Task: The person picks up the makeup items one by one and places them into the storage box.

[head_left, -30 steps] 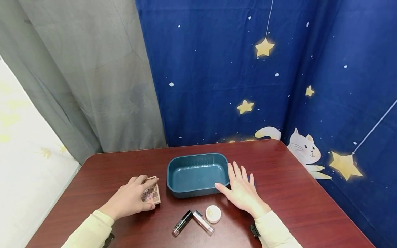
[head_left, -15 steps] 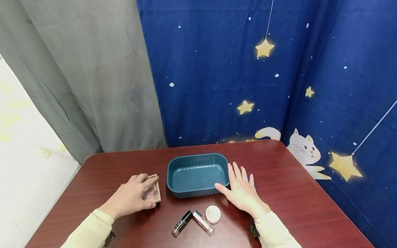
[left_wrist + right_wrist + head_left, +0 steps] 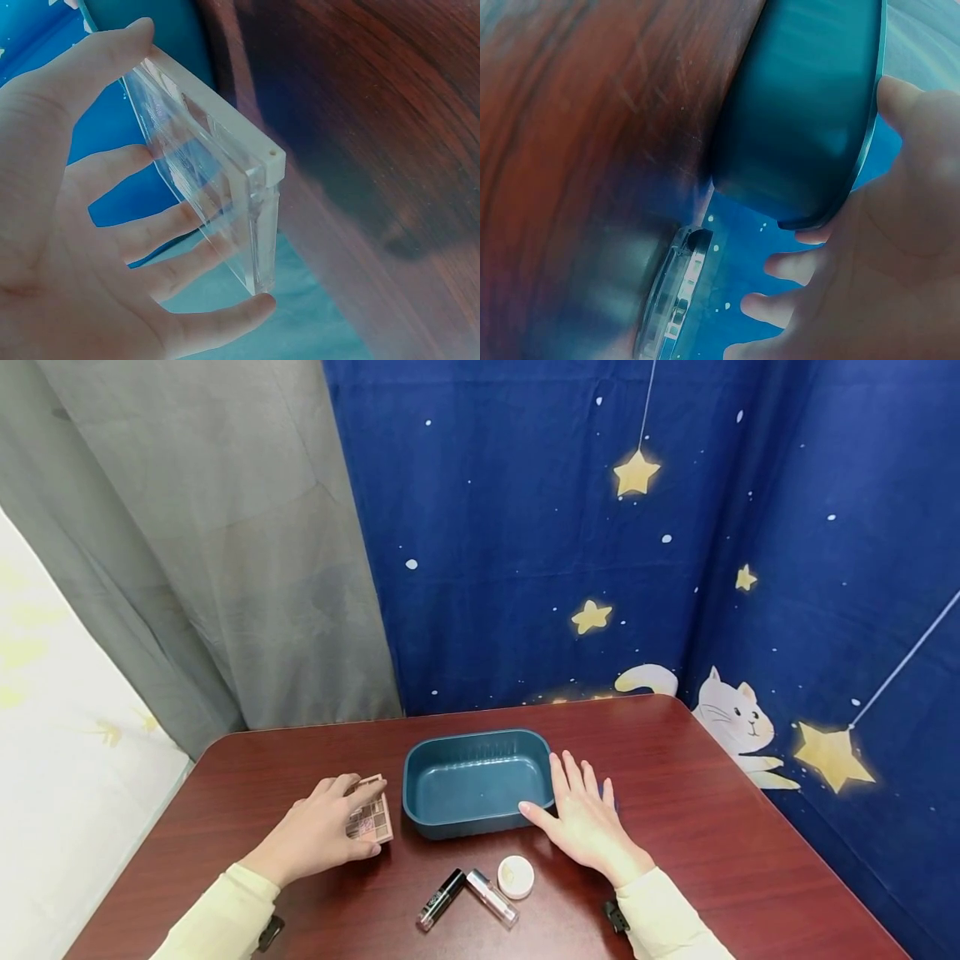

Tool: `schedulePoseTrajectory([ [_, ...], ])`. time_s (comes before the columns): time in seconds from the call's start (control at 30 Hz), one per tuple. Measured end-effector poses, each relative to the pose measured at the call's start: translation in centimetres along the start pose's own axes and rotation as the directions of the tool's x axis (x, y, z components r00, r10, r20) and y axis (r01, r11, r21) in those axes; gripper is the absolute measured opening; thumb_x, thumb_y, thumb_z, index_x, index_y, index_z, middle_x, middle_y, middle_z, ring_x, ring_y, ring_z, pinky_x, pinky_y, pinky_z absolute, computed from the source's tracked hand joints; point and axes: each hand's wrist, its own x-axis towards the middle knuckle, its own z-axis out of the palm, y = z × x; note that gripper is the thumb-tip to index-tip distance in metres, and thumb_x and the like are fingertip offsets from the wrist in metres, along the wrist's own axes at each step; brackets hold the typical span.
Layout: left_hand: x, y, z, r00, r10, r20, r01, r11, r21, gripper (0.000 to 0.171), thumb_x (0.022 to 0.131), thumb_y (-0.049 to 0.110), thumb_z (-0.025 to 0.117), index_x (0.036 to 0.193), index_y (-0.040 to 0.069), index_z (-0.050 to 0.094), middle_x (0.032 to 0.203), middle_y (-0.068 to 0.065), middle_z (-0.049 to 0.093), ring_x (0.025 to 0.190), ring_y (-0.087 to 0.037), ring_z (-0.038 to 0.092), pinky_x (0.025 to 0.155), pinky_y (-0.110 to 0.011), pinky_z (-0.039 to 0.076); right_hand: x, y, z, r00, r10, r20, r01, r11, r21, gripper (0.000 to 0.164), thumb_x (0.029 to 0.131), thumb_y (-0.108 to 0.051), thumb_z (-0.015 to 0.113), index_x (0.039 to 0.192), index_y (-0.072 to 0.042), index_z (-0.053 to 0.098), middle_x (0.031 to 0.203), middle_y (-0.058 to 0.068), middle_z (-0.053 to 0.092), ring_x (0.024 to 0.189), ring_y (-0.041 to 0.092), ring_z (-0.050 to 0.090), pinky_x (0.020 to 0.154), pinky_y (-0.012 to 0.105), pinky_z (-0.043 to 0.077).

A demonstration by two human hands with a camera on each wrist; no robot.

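Note:
My left hand point(image 3: 315, 837) grips an eyeshadow palette point(image 3: 375, 821) by its edges, thumb on one side and fingers on the other, left of the dark teal basin point(image 3: 480, 832). In the left wrist view the palette point(image 3: 202, 165) has a clear cover and pale frame, and it is raised off the table. My right hand point(image 3: 588, 827) lies with straight, spread fingers against the basin's right end, thumb at the front rim. A flat, clear-edged case point(image 3: 673, 300) lies below the right hand in the right wrist view; the hand mostly hides it in the head view.
In front of the basin lie a black-capped tube point(image 3: 441, 900), a silver-capped clear tube point(image 3: 492, 898) and a small round white jar point(image 3: 516, 877). All stand on a dark red wooden table point(image 3: 750, 877). Curtains point(image 3: 525, 527) hang behind its far edge.
The left hand and the palette have shifted slightly away from the person and toward the basin. The right hand and the basin stay in place.

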Motion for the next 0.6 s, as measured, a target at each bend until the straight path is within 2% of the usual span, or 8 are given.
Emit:
schedulePoseTrajectory([
  [0.23, 0.2, 0.1, -0.4, 0.999, 0.007, -0.031, -0.007, 1.000, 0.003, 0.079, 0.072, 0.047, 0.086, 0.142, 0.021, 0.059, 0.132, -0.012, 0.056, 0.117, -0.034, 0.052, 0.075, -0.060, 0.051, 0.0, 0.0, -0.1, 1.000, 0.000, 0.004, 0.000, 1.000, -0.006, 0.103, 0.089, -0.081, 0.042, 0.161, -0.009, 0.024, 0.164, 0.017, 0.023, 0.148, 0.046, 0.019, 0.110, 0.073, 0.011],
  [0.4, 0.4, 0.3, -0.7, 0.999, 0.004, -0.043, -0.005, 1.000, -0.004, 0.079, 0.073, 0.046, 0.085, 0.143, 0.021, 0.058, 0.134, -0.013, 0.055, 0.118, -0.035, 0.051, 0.074, -0.060, 0.051, 0.0, -0.1, -0.2, 1.000, 0.000, 0.006, 0.000, 1.000, 0.000, 0.104, 0.088, -0.082, 0.041, 0.160, -0.008, 0.025, 0.163, 0.017, 0.024, 0.147, 0.046, 0.019, 0.110, 0.074, 0.009],
  [0.6, 1.0, 0.8, -0.9, 0.998, 0.030, -0.063, -0.031, 0.999, -0.009, 0.080, 0.073, 0.046, 0.085, 0.143, 0.020, 0.058, 0.134, -0.013, 0.055, 0.118, -0.036, 0.051, 0.074, -0.060, 0.051, 0.0, 0.0, -0.1, 1.000, 0.011, 0.010, -0.011, 1.000, 0.006, 0.104, 0.089, -0.080, 0.044, 0.161, -0.009, 0.023, 0.164, 0.017, 0.022, 0.148, 0.046, 0.018, 0.111, 0.073, 0.009],
])
